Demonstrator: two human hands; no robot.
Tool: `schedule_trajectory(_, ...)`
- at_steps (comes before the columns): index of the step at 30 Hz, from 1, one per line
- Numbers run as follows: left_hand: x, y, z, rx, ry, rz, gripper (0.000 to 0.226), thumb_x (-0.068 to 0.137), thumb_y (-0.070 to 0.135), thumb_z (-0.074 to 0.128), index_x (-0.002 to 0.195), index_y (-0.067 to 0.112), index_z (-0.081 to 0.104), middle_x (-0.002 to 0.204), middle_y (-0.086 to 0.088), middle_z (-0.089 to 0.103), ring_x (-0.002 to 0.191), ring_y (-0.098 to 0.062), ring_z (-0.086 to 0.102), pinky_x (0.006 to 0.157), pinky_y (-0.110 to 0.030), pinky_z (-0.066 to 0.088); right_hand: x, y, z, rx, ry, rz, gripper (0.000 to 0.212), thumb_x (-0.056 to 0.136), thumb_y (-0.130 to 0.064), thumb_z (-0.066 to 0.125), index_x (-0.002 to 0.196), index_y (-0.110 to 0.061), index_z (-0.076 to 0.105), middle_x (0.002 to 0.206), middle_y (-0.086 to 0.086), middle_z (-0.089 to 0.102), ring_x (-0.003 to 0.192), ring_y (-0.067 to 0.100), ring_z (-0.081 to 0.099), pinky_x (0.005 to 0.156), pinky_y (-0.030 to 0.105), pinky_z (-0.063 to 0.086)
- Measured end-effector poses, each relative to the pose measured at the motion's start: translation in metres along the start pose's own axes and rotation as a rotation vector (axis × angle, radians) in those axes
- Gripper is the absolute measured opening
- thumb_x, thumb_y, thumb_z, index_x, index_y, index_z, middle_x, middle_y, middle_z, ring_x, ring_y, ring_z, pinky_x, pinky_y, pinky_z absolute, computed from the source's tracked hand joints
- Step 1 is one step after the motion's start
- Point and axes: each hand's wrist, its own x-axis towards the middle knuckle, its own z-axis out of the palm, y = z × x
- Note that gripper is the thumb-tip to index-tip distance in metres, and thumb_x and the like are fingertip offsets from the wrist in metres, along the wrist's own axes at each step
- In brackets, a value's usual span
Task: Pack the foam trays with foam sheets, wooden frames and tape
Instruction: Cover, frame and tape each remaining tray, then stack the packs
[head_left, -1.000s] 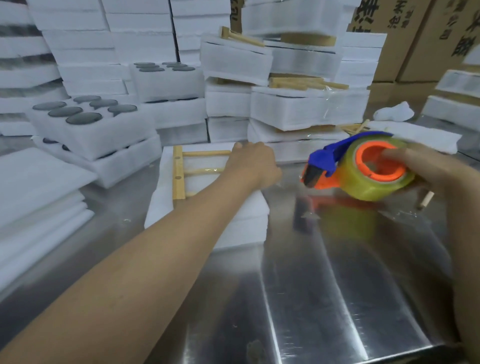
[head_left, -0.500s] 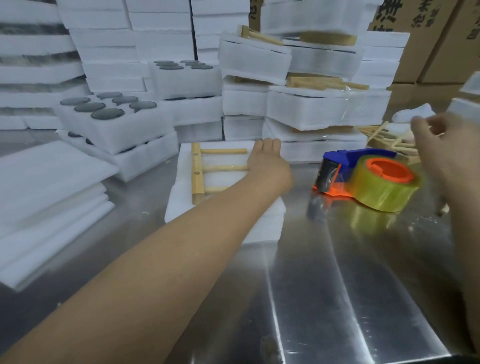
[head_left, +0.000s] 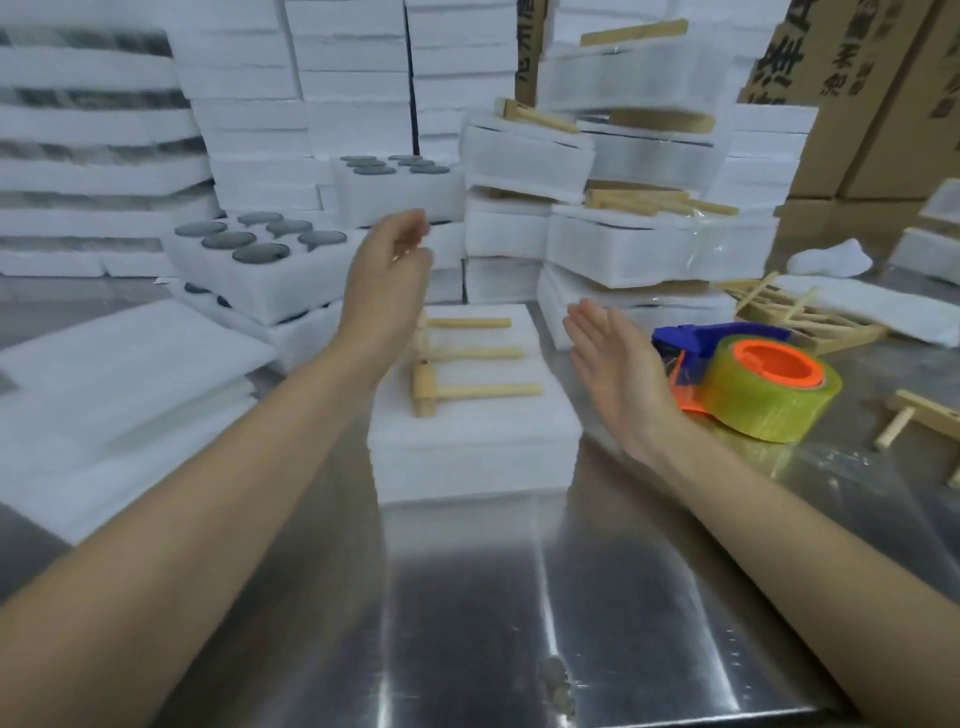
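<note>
A white foam tray pack (head_left: 475, 447) lies on the metal table (head_left: 467, 623) in the middle, with a wooden frame (head_left: 467, 358) lying on top. My left hand (head_left: 387, 280) hovers above the pack's far left side, fingers loosely curled, holding nothing. Just right of the pack, my right hand (head_left: 615, 369) is held flat with straight fingers and touches nothing. Behind that hand a tape dispenser (head_left: 753, 384) with a blue and orange body and a yellowish roll rests on the table.
Foam sheets (head_left: 119, 395) are piled at the left. Foam trays with dark round inserts (head_left: 254, 270) and taped packs (head_left: 660, 249) stack up behind. Loose wooden frames (head_left: 800, 317) lie at the right, with another wooden frame (head_left: 919, 421) nearer. Cardboard boxes (head_left: 872, 104) stand at the back right.
My right hand set the tape dispenser on the table and moved left to beside the pack. My left hand lifted off the wooden frame and now hovers above it.
</note>
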Motion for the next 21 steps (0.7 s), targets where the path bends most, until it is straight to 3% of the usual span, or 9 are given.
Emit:
schedule_trajectory(2,-0.02,-0.03,-0.015,-0.187,0.012,-0.139,0.035,0.1,0.011,0.042,0.134,0.01,0.049,0.131,0.005,0.054,0.119,-0.006,0.05,0.102,-0.015,0.037,0.009,0.004,0.02,-0.014,0.008,0.108,0.054,0.105,-0.039,0.021,0.147,-0.007,0.035,0.151,0.007,0.039,0.138,0.016,0.038,0.112,0.028,0.03)
schedule_trajectory(4,-0.035,-0.052,-0.018,-0.369,-0.019,-0.324,0.026,0.103,0.016,0.036,0.105,0.01,0.061,0.094,0.007,0.074,0.09,-0.003,0.067,0.076,-0.012,0.05,0.014,0.011,0.034,-0.079,-0.023,0.164,0.056,0.105,-0.04,0.025,0.108,-0.01,0.072,0.104,0.01,0.073,0.098,0.015,0.069,0.075,0.022,0.055)
schedule_trajectory(5,-0.038,-0.056,-0.019,-0.397,-0.049,-0.359,0.028,0.104,0.017,0.035,0.092,0.014,0.06,0.072,0.01,0.073,0.07,0.0,0.068,0.059,-0.01,0.05,0.018,0.014,0.04,-0.037,-0.038,0.163,0.064,0.105,-0.038,0.026,0.078,-0.014,0.078,0.078,0.005,0.075,0.074,0.013,0.072,0.057,0.019,0.053)
schedule_trajectory(7,-0.04,-0.064,-0.02,-0.462,-0.101,-0.377,0.029,0.104,0.021,0.035,0.088,0.017,0.058,0.061,0.01,0.071,0.057,-0.001,0.067,0.046,-0.012,0.047,0.02,0.019,0.039,0.062,-0.084,0.157,0.073,0.105,-0.037,0.027,0.054,-0.018,0.075,0.063,0.001,0.071,0.059,0.012,0.07,0.048,0.016,0.05)
schedule_trajectory(10,-0.037,-0.066,-0.02,-0.542,-0.151,-0.37,0.032,0.103,0.032,0.037,0.099,0.017,0.066,0.081,0.003,0.075,0.074,-0.007,0.072,0.059,-0.017,0.053,0.01,0.019,0.037,0.246,-0.214,0.14,0.06,0.101,-0.039,0.033,0.069,-0.018,0.08,0.079,0.002,0.075,0.074,0.015,0.073,0.059,0.02,0.055)
schedule_trajectory(13,-0.031,-0.068,-0.02,-0.555,-0.144,-0.199,0.036,0.102,0.031,0.037,0.134,0.029,0.051,0.125,0.015,0.063,0.104,0.002,0.064,0.079,-0.016,0.052,0.0,0.01,0.035,0.391,-0.495,-0.001,0.043,0.099,-0.036,0.037,0.113,-0.015,0.072,0.109,0.001,0.072,0.103,0.014,0.068,0.082,0.025,0.054)
schedule_trajectory(16,-0.037,-0.066,-0.016,-0.664,-0.106,-0.225,0.045,0.101,0.032,0.037,0.146,0.029,0.037,0.132,0.01,0.056,0.093,0.005,0.066,0.067,-0.014,0.054,-0.006,0.004,0.031,0.334,-0.359,-0.121,0.054,0.094,-0.033,0.043,0.145,-0.016,0.038,0.121,-0.013,0.066,0.112,0.004,0.061,0.085,0.02,0.052)
schedule_trajectory(19,-0.046,-0.072,-0.013,-0.682,-0.182,-0.332,0.039,0.098,0.047,0.041,0.103,0.03,0.076,0.096,0.001,0.076,0.077,-0.011,0.073,0.055,-0.022,0.056,-0.003,0.01,0.028,0.27,-0.269,-0.177,0.054,0.087,-0.034,0.043,0.14,-0.023,0.038,0.124,-0.016,0.062,0.114,0.003,0.06,0.085,0.019,0.052)
schedule_trajectory(21,-0.046,-0.069,-0.012,-0.676,-0.21,-0.332,0.051,0.098,0.05,0.038,0.074,0.032,0.08,0.077,0.002,0.076,0.067,-0.012,0.073,0.049,-0.021,0.054,0.002,0.011,0.031,0.286,-0.187,-0.039,0.047,0.092,-0.03,0.043,0.138,-0.022,0.045,0.127,-0.007,0.062,0.113,0.007,0.061,0.092,0.025,0.051)
